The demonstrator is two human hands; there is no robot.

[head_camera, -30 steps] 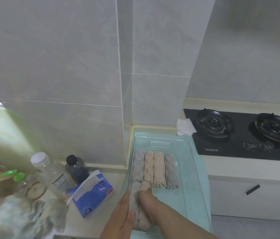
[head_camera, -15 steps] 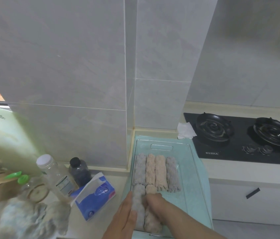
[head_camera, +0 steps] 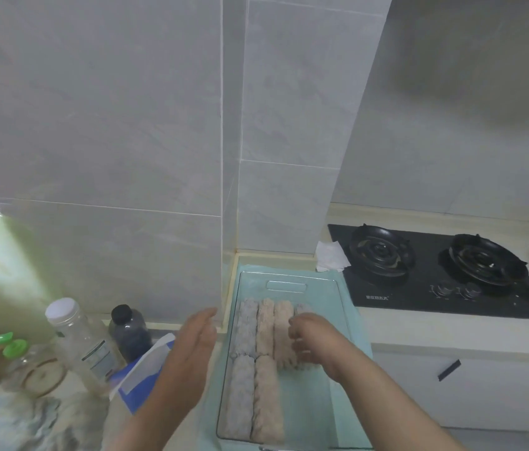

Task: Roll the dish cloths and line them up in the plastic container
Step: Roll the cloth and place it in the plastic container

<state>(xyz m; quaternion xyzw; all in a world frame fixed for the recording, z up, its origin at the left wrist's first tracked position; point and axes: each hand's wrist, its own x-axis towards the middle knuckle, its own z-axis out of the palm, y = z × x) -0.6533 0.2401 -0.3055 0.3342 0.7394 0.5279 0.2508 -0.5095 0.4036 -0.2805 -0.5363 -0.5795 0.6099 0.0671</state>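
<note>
Bears down with the right hand (head_camera: 310, 345), fingers curled over the grey rolled terry cloth (head_camera: 300, 309) at the right end of the far row, most likely to snug it against its neighbours and stop it unrolling. Holds the left hand (head_camera: 191, 346) flat and open, fingers straight, gripping nothing, just outside the left wall of the clear rectangular plastic container (head_camera: 308, 408), perhaps ready to steady it. Has six rolls inside so far: four side by side in the far row, grey at each end with two pink rolled cloths (head_camera: 264, 327) between, then a second grey roll (head_camera: 240, 395) and a third pink roll (head_camera: 266, 398) touching each other, begun as a near row against the left wall, leaving the near right part bare for more. Rests the container on a teal mat (head_camera: 352, 320) in the counter corner, near a black two-burner gas hob (head_camera: 435, 271), with a blue tissue pack (head_camera: 146, 369) just to the left. Had both hands on the near pair half a second ago; has since lifted the left clear and moved the right to the far row.
</note>
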